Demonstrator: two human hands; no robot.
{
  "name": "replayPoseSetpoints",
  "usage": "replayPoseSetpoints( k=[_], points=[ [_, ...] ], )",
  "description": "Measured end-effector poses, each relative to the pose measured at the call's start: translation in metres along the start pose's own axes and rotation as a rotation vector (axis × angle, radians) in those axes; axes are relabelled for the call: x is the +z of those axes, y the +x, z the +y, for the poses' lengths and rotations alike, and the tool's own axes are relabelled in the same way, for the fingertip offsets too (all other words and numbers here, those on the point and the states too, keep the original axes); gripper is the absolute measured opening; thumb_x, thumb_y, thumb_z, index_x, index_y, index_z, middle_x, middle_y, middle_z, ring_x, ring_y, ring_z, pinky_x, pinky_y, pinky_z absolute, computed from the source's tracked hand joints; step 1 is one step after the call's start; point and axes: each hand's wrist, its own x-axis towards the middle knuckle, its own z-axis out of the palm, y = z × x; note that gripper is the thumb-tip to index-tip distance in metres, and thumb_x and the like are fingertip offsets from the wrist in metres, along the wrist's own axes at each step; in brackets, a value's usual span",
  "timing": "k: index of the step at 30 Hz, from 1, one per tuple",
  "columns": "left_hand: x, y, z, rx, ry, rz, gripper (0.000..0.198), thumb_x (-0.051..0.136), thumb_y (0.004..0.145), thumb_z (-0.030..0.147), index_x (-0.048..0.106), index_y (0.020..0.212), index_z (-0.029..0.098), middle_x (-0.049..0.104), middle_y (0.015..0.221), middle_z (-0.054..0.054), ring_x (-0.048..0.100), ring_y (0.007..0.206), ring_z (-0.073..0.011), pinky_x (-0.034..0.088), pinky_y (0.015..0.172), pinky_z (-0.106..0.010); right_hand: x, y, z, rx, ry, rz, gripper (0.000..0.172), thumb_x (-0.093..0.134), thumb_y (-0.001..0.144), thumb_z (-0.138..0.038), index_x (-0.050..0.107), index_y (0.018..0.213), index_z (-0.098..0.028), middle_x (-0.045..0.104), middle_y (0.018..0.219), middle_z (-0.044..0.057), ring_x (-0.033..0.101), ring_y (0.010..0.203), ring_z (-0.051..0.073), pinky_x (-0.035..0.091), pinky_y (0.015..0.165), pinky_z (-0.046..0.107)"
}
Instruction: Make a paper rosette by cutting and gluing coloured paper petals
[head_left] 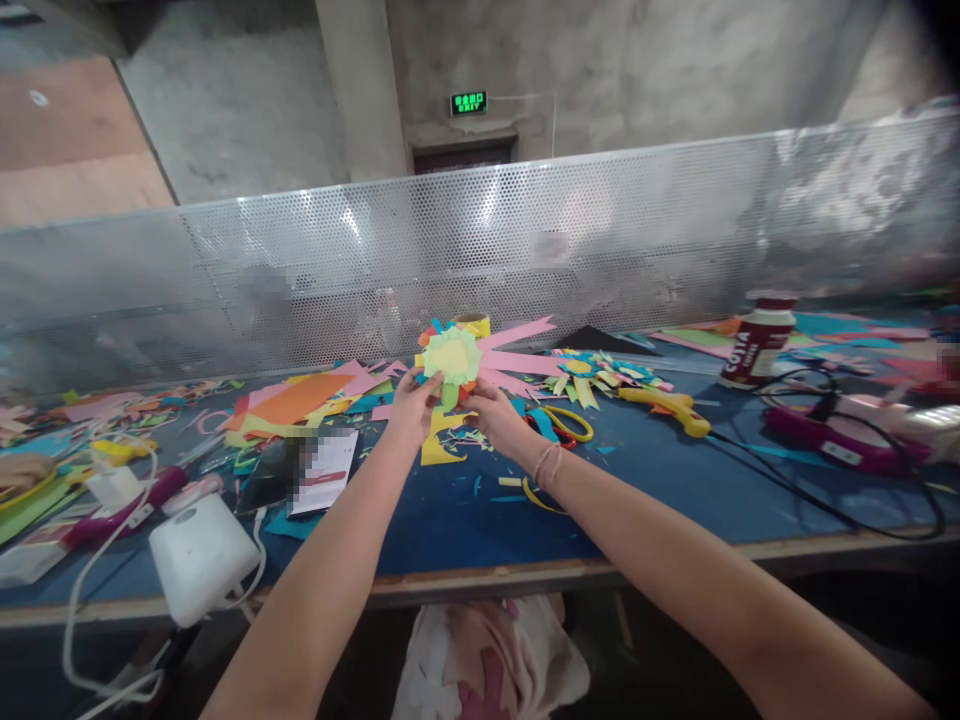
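Both hands hold up a paper flower [452,356] above the table, with a pale yellow middle and light green petals. Bits of orange, blue and yellow paper show around its edge. My left hand [417,403] grips it at the lower left. At the lower right, my right hand [495,408] has its fingers closed on the flower's edge. Below and between the hands lies a piece of yellow paper [442,440]. Pink paper strips [517,345] fan out behind the flower to the right. Yellow-handled scissors [574,425] lie just beyond my right wrist.
A yellow glue gun [667,408] with a black cord lies to the right, near a dark red bottle [760,340]. On the left are a phone [324,473], a white box-shaped device [202,555] with cables, and paper scraps. A perforated metal screen [480,240] stands behind the table.
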Motion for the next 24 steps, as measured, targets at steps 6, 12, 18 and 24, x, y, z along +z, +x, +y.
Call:
replayPoseSetpoints(
  k=[6, 12, 18, 24],
  points=[
    [0.0017, 0.0005, 0.0017, 0.034, 0.001, 0.004, 0.041, 0.081, 0.049, 0.025, 0.054, 0.080, 0.020, 0.064, 0.076, 0.002, 0.058, 0.063, -0.0096, 0.042, 0.059, -0.023, 0.0005, 0.0007, 0.0011, 0.007, 0.061, 0.033, 0.025, 0.067, 0.053, -0.019, 0.061, 0.077, -0.022, 0.058, 0.069, -0.004, 0.051, 0.060, 0.008, 0.041, 0.051, 0.020],
    [0.0008, 0.0005, 0.0029, -0.030, -0.024, -0.038, 0.041, 0.080, 0.052, 0.025, 0.056, 0.085, 0.021, 0.065, 0.077, 0.002, 0.061, 0.066, -0.0111, 0.043, 0.059, -0.024, -0.0021, 0.0054, 0.0059, -0.013, 0.061, 0.033, 0.017, 0.066, 0.054, -0.022, 0.059, 0.070, -0.020, 0.054, 0.064, -0.004, 0.049, 0.060, 0.008, 0.039, 0.054, 0.020],
    [-0.0014, 0.0015, 0.0019, -0.048, -0.048, -0.037, 0.039, 0.080, 0.053, 0.022, 0.057, 0.085, 0.020, 0.063, 0.073, 0.003, 0.059, 0.062, -0.0096, 0.042, 0.057, -0.023, -0.0027, 0.0066, 0.0077, -0.018, 0.039, 0.034, 0.018, 0.067, 0.056, -0.024, 0.058, 0.071, -0.021, 0.054, 0.066, -0.004, 0.046, 0.059, 0.007, 0.039, 0.054, 0.021],
    [-0.0002, 0.0016, -0.0004, 0.042, 0.021, -0.017, 0.039, 0.079, 0.053, 0.024, 0.057, 0.085, 0.020, 0.061, 0.068, 0.003, 0.058, 0.062, -0.0104, 0.042, 0.059, -0.023, -0.0019, 0.0033, 0.0043, -0.018, 0.041, 0.013, 0.021, 0.070, 0.055, -0.026, 0.058, 0.071, -0.019, 0.053, 0.067, -0.004, 0.049, 0.061, 0.007, 0.041, 0.057, 0.021]
  ],
)
